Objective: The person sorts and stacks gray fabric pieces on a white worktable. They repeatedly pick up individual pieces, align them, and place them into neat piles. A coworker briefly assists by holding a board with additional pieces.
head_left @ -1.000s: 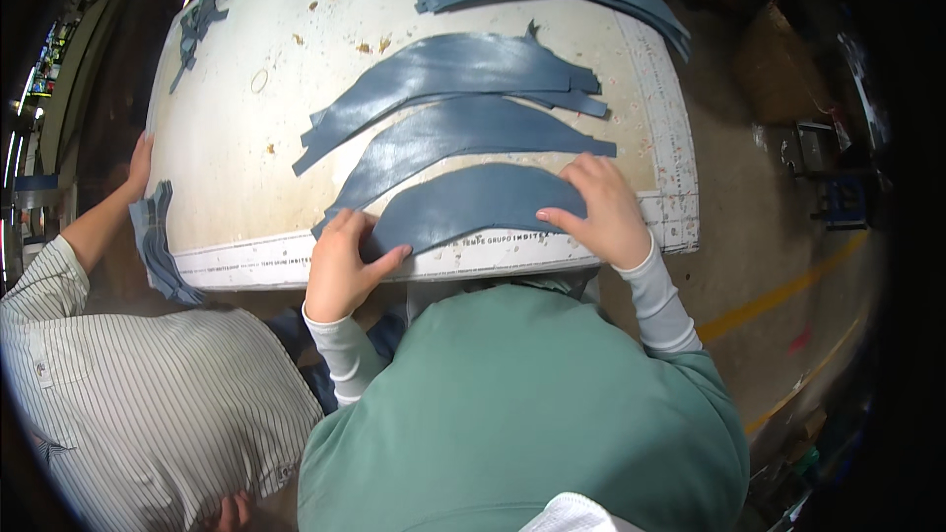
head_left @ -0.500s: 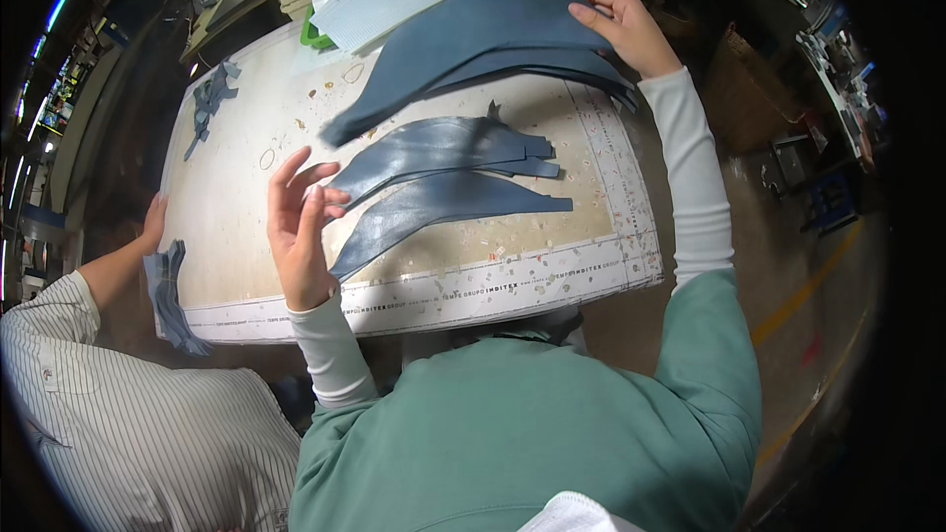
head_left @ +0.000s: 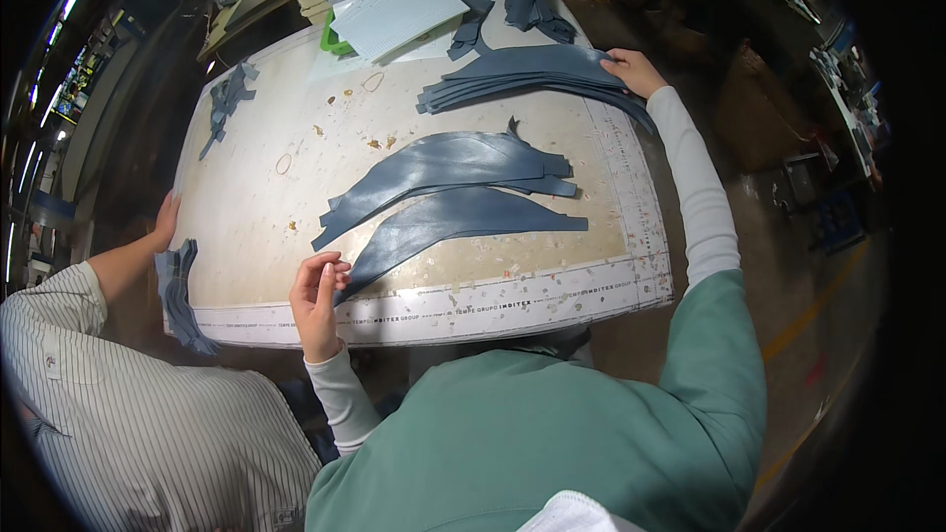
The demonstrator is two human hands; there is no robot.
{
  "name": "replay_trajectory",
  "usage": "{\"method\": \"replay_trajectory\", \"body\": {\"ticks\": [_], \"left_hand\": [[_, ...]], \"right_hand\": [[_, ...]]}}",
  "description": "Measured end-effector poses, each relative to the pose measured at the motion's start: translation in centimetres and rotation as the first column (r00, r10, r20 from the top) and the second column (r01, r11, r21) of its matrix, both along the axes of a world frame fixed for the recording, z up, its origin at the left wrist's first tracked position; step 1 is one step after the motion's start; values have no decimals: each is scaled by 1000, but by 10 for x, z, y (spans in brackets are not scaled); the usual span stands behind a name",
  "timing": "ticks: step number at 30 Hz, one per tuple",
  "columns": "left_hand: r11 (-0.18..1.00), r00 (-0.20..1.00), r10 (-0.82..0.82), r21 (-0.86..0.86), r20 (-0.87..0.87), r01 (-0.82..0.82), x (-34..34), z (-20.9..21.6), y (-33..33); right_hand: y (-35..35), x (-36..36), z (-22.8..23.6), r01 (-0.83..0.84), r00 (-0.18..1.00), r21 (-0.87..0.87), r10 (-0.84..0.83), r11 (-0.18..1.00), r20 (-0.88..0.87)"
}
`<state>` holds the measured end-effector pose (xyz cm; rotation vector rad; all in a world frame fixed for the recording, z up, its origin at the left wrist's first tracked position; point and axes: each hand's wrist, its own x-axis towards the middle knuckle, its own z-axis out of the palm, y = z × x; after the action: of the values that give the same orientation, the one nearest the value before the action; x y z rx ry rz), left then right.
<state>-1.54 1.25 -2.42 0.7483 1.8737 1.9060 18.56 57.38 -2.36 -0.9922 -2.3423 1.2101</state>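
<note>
My right hand [head_left: 636,74] is at the far right of the table, closed on the right end of a stack of curved blue leather pieces [head_left: 532,69]. The stack lies flat with its layers fanned along the near edge. Close to the front edge, my left hand [head_left: 317,305] is raised with loosely bent fingers and nothing visible in it. It is beside the left tip of a single-looking curved leather piece [head_left: 463,217], and partly hides that tip. Just beyond lies another small pile of overlapping curved leather pieces [head_left: 443,160].
Pale sheets [head_left: 404,15] rest over a green tray [head_left: 333,34] at the back. Bundles of blue strips lie at the back [head_left: 532,5], far left [head_left: 229,103] and left edge [head_left: 179,296]. A co-worker's hand [head_left: 168,222] touches the white table's [head_left: 246,207] left edge.
The lifted leather piece in my right hand has come down onto the far-right stack. My left hand has drawn nearer to me, its fingers more bent. The view has shifted slightly.
</note>
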Motion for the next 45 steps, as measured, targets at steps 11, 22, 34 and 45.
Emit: {"method": "replay_trajectory", "body": {"ticks": [11, 22, 34, 45], "left_hand": [[986, 976, 83, -128, -202, -110, -1, -17, 1], [917, 841, -96, -377, -532, -134, -29, 25, 0], [721, 829, -35, -589, -558, -366, -75, -6, 36], [781, 973, -181, -622, -141, 55, -40, 7, -4]], "right_hand": [[-66, -126, 21, -467, 854, 614, 143, 636, 501], [-110, -129, 16, -231, 964, 868, 222, 440, 145], [-229, -41, 5, -311, 950, 533, 243, 787, 196], [-247, 6, 11, -328, 944, 357, 291, 875, 153]]}}
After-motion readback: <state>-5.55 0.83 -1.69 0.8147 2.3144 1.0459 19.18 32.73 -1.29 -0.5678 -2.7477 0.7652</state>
